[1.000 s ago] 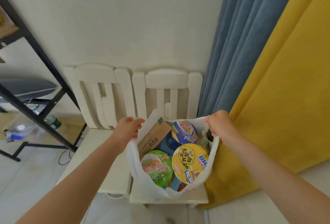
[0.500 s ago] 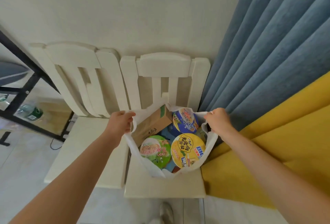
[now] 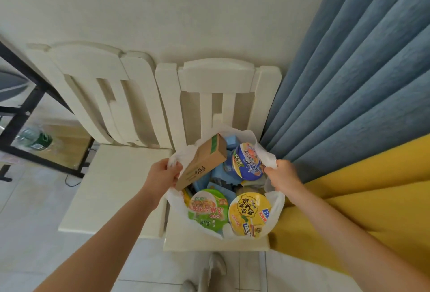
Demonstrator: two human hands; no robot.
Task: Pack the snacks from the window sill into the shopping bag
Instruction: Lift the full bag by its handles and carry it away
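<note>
A white plastic shopping bag (image 3: 274, 210) stands open on the seat of the right-hand white chair (image 3: 216, 243). Inside lie a brown cardboard box (image 3: 202, 163) leaning at the left, a blue noodle cup (image 3: 247, 161) at the back, a green noodle cup (image 3: 207, 209) and a yellow noodle cup (image 3: 250, 213) in front, with blue packets between them. My left hand (image 3: 162, 175) grips the bag's left edge. My right hand (image 3: 282, 175) grips the right edge. The window sill is out of view.
A second white chair (image 3: 111, 187) stands to the left, both against the wall. Blue (image 3: 349, 82) and yellow (image 3: 372, 198) curtains hang at the right. A black metal rack (image 3: 35, 96) with a plastic bottle (image 3: 35, 139) beneath is at far left. Shoes (image 3: 216, 266) show on the tiled floor.
The view has come closer and tilted down over the bag. Both hands keep their hold on the bag's edges, and the bag has settled lower on the seat.
</note>
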